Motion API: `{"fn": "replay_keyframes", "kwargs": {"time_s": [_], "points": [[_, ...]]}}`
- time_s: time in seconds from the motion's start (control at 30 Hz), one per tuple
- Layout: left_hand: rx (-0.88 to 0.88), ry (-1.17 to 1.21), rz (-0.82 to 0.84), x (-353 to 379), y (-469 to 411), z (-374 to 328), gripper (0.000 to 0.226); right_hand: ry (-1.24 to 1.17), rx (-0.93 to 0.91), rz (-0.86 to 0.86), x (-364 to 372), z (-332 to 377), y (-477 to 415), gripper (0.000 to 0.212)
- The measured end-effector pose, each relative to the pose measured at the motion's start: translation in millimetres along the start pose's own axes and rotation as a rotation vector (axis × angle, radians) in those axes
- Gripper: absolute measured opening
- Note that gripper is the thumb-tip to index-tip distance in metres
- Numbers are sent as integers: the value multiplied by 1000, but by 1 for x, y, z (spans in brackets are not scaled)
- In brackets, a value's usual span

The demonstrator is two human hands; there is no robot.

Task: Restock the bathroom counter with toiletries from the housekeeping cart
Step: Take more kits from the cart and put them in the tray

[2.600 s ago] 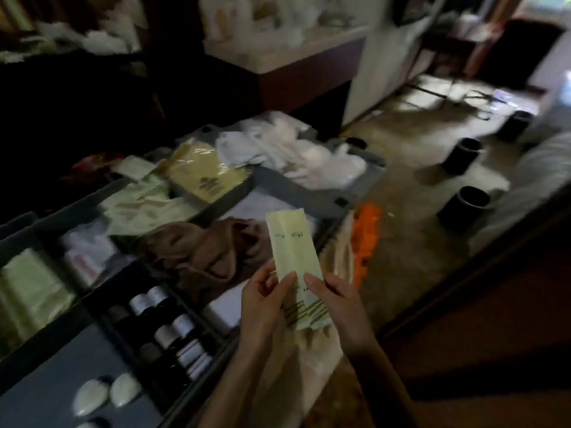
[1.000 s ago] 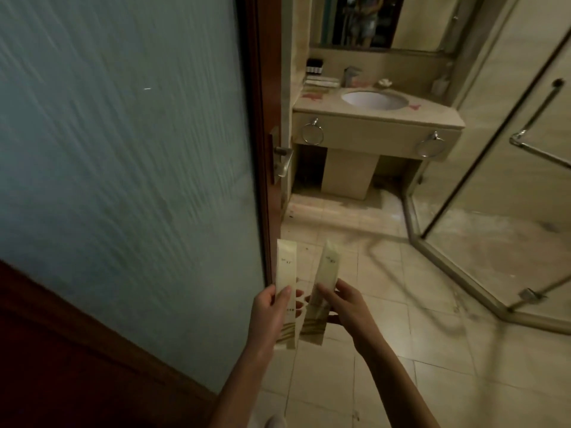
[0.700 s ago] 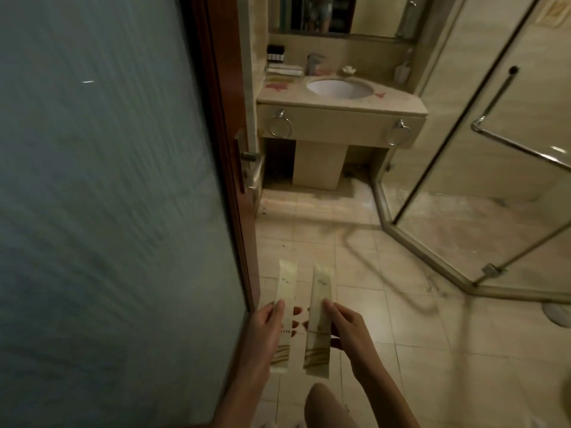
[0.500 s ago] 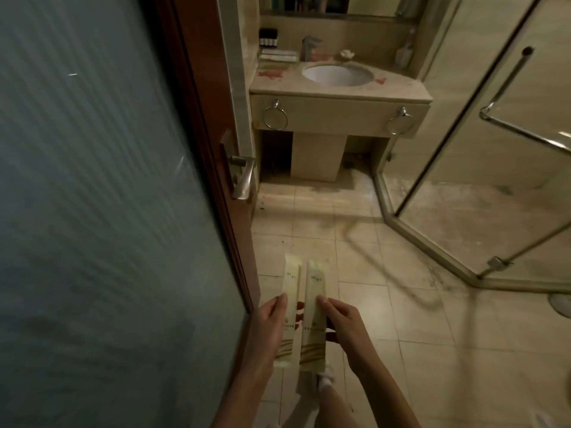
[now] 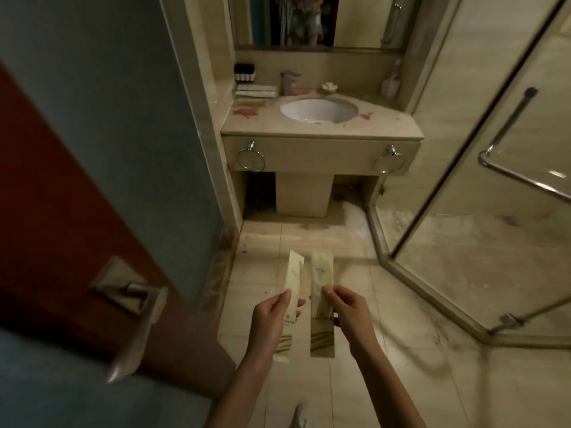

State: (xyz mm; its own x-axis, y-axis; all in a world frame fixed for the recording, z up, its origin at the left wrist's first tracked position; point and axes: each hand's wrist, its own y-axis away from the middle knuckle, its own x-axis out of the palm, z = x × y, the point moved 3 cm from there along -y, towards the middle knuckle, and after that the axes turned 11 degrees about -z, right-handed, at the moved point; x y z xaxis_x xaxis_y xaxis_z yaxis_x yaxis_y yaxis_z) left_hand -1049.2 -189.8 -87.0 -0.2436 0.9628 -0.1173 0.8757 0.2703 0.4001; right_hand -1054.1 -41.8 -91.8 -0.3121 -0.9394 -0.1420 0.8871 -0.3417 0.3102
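Observation:
I hold two long pale-yellow toiletry packets upright in front of me, side by side and a little apart. My left hand (image 5: pixel 269 316) grips the left packet (image 5: pixel 293 282) and my right hand (image 5: pixel 350 313) grips the right packet (image 5: pixel 322 304). Ahead stands the beige bathroom counter (image 5: pixel 389 125) with an oval white sink (image 5: pixel 318 110). At its back left are dark small bottles (image 5: pixel 244 72) and a stack of flat white packets (image 5: pixel 256 91).
A frosted glass door with a red wooden frame and a metal lever handle (image 5: pixel 136 332) stands close on my left. A glass shower enclosure (image 5: pixel 482 186) with a chrome bar fills the right. Tiled floor (image 5: pixel 309 239) lies between me and the counter. A mirror (image 5: pixel 309 20) hangs above the sink.
I have gone from the cart through the door into the bathroom. The counter is nearer now. The one packet bundle has been split, one packet in each hand.

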Motion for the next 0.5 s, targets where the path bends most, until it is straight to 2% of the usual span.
{"fn": "replay_keyframes", "kwargs": {"time_s": [0.2, 0.5], "points": [[34, -2, -43, 48, -61, -39, 21, 31, -26, 30, 8, 32, -90, 25], [-49, 37, -89, 79, -168, -65, 16, 75, 33, 79, 46, 49, -189, 24]]}}
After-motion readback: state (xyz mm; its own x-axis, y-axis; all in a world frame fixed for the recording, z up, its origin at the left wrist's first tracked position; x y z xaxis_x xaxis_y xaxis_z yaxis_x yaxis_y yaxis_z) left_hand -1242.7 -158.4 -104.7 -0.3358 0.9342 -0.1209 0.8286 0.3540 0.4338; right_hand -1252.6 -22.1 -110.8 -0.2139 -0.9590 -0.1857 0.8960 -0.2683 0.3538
